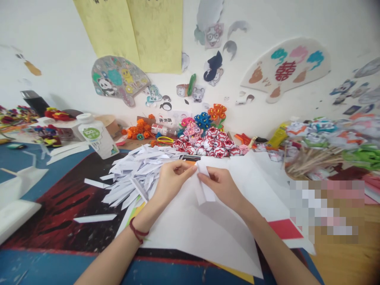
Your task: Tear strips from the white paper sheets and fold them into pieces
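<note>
Between my two hands is a folded white paper strip [204, 190], held upright over a large white sheet [184, 225]. My left hand [173, 176], with a dark red cord on its wrist, pinches the strip's top left edge between thumb and finger. On the right side of the strip, my right hand [221, 182] grips it with thumb and fingers. Left of my hands lies a big heap of folded white paper strips [130, 174]. A single loose strip [95, 218] rests on the dark red and black mat.
A white bottle [96, 134] stands behind the mat at left. Red-and-white paper flowers [210, 144] and blue flowers [203, 120] line the wall. Thin wooden sticks [314, 160] lie at right. A white block [18, 217] sits at the left edge.
</note>
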`<state>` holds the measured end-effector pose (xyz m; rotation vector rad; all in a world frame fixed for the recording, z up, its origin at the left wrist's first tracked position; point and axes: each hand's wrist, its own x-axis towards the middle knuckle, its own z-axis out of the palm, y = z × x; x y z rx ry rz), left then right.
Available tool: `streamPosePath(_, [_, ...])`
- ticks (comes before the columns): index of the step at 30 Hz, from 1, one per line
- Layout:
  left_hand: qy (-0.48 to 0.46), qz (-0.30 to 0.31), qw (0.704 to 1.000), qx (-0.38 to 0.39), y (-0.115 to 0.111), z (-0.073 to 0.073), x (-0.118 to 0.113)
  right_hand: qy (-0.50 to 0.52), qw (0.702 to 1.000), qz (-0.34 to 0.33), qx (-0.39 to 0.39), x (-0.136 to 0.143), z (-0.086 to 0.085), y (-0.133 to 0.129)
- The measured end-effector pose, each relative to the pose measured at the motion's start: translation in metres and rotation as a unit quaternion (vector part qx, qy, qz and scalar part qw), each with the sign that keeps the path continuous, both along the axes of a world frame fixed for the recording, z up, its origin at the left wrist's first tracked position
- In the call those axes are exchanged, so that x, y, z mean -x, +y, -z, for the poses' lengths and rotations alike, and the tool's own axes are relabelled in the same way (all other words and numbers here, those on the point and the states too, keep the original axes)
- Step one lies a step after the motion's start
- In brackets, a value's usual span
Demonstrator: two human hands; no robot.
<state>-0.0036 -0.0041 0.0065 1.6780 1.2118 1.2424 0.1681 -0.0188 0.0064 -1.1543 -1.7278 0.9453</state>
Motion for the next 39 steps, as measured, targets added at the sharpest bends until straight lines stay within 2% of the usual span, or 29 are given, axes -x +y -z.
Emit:
streamPosePath(6, [-0.053, 0.014, 0.998, 0.039, -0.002, -0.002, -0.002, 0.063, 0.996, -0.029, 0.054, 0.001, -0.001, -0.002])
streamPosePath(9, [-0.078, 0.019, 0.995, 0.061, -0.003, -0.002, -0.004, 0.052, 0.997, -0.02, 0.05, 0.001, 0.0, -0.002])
streamPosePath(15, [-0.1, 0.006, 0.993, 0.058, -0.003, 0.003, -0.006, 0.028, 0.999, -0.007, 0.03, 0.002, 0.001, -0.002])
streamPosePath(22, [-0.088, -0.01, 0.995, 0.035, -0.006, 0.002, -0.009, 0.027, 0.999, 0.02, 0.014, 0.004, 0.001, -0.004])
streamPosePath(29, [-0.054, 0.095, 0.993, 0.054, -0.003, -0.014, -0.001, 0.049, 0.997, 0.031, 0.044, -0.003, 0.002, -0.002])
streamPosePath(35, [-0.059, 0.092, 0.993, 0.047, -0.002, -0.009, 0.002, 0.069, 0.997, 0.031, 0.027, -0.003, 0.002, 0.001])
streamPosePath(39, [-0.018, 0.089, 0.995, 0.028, -0.001, -0.008, 0.002, 0.083, 0.996, 0.03, 0.029, -0.003, -0.001, -0.001])
